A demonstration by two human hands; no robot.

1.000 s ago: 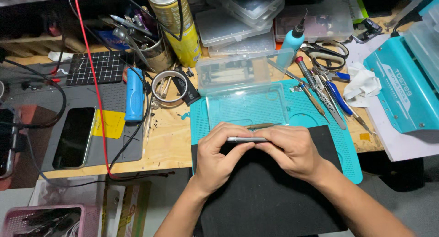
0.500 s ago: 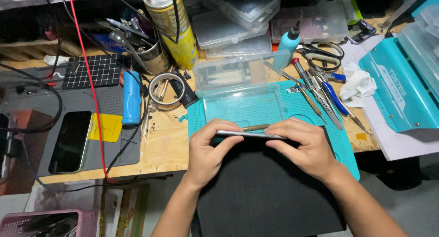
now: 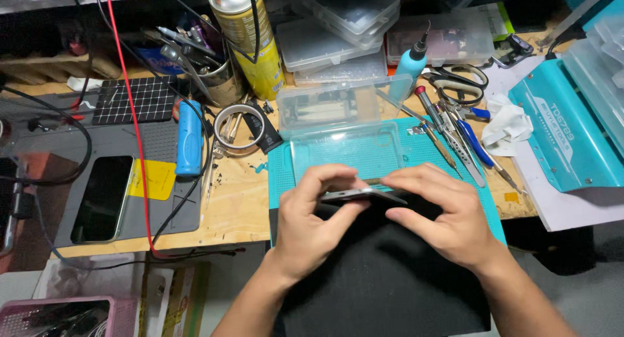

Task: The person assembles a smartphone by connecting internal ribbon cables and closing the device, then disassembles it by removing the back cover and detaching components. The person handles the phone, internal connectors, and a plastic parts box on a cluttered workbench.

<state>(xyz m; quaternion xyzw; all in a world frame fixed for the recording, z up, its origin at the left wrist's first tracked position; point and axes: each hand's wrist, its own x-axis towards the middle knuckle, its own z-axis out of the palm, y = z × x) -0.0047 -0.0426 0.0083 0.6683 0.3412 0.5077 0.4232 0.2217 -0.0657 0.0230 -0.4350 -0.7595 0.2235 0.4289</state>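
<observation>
Both hands held a thin grey phone (image 3: 361, 194) edge-up over the black mat (image 3: 383, 278), near the middle of the worktop (image 3: 237, 207). Left hand (image 3: 312, 223): grip closed on the phone's left end, thumb beneath, fingers curled over the top. Right hand (image 3: 445, 217): grip pinched shut on the right end. A clear plastic tray (image 3: 348, 148) lay just beyond on the teal mat (image 3: 286, 174).

Clutter beyond clear box (image 3: 344, 152)
</observation>
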